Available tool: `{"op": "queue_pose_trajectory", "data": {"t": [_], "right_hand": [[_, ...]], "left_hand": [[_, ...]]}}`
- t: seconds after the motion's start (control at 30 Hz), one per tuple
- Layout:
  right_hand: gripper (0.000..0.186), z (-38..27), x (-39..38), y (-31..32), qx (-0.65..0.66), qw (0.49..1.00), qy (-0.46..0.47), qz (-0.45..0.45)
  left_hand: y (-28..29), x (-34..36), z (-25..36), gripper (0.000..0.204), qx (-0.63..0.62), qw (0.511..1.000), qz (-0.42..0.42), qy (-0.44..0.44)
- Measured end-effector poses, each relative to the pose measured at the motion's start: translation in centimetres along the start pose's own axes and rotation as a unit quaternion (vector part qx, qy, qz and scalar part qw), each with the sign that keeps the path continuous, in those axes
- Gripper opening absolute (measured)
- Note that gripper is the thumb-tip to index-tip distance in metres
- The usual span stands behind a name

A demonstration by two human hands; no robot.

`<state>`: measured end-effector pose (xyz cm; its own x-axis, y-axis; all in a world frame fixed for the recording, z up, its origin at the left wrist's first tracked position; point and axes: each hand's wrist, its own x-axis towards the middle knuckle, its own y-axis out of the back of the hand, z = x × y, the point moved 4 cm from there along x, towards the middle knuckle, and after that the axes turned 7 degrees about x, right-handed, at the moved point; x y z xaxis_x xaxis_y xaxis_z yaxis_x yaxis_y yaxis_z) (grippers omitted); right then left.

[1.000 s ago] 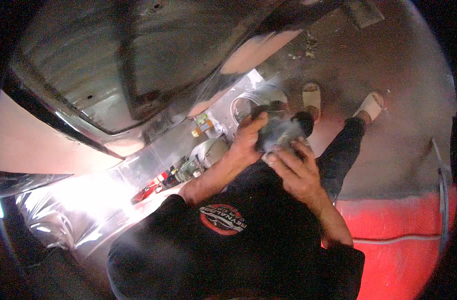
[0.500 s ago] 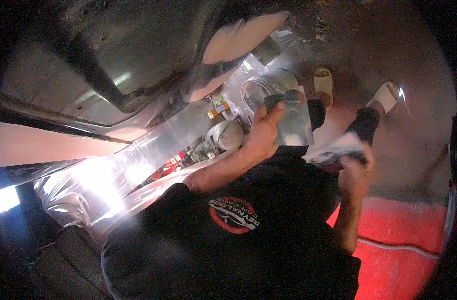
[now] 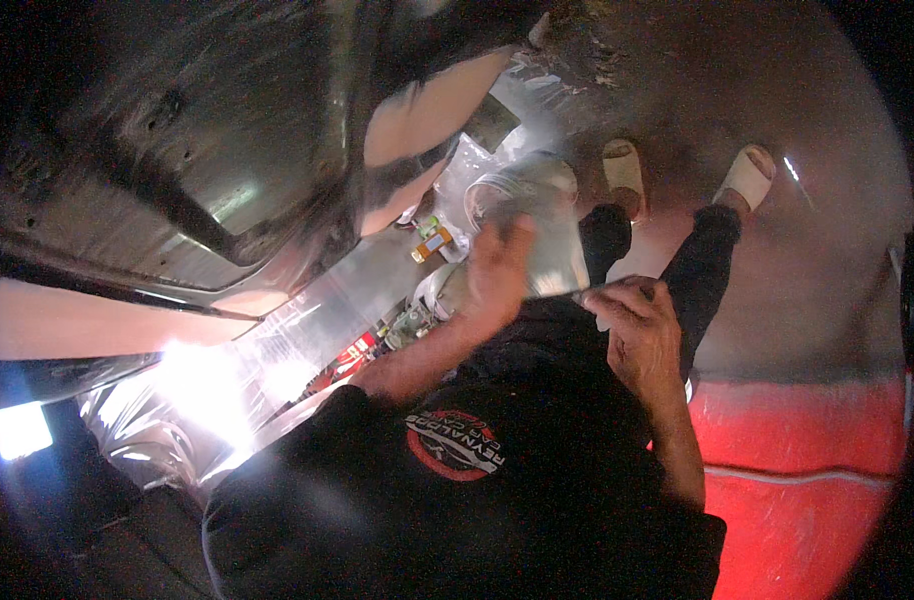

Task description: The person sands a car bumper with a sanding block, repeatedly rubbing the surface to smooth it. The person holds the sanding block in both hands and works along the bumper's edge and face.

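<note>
My left hand (image 3: 497, 272) lies flat against a grey rectangular sheet (image 3: 555, 250) and holds it up in front of my knees. My right hand (image 3: 637, 335) has its fingers curled, pinching the sheet's lower right corner. Both forearms rise from my black shirt with its round red logo (image 3: 455, 445). Beyond the sheet I see my black trousers and two pale slide sandals (image 3: 623, 172) on the floor.
A grey, dented vehicle body panel (image 3: 227, 150) fills the upper left. Shiny plastic sheeting (image 3: 307, 320) covers the ground beside it, with small cans and bottles (image 3: 432, 240) and a round pale container (image 3: 517, 185). A red floor area (image 3: 807, 460) lies at the right. A bright lamp (image 3: 19, 430) glares at the left.
My right hand swung off to the right with something pale, then came back to the sheet's corner. My left hand kept hold of the sheet. The view shifted slightly.
</note>
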<state>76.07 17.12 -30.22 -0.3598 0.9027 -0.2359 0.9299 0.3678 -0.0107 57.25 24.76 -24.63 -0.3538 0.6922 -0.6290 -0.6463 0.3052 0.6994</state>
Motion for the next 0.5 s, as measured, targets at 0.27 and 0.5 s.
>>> {"op": "queue_pose_trajectory", "data": {"t": [0.27,0.5], "right_hand": [[0.04,0.9,4.2,-1.0,0.239,0.953,-0.068,0.175],[0.036,3.1,10.3,-5.3,0.277,0.904,-0.115,0.303]], "left_hand": [[2.1,0.9,-15.8,0.038,-0.137,0.977,0.004,0.165],[2.8,-0.3,-16.5,0.04,0.072,0.993,-0.065,0.061]]}}
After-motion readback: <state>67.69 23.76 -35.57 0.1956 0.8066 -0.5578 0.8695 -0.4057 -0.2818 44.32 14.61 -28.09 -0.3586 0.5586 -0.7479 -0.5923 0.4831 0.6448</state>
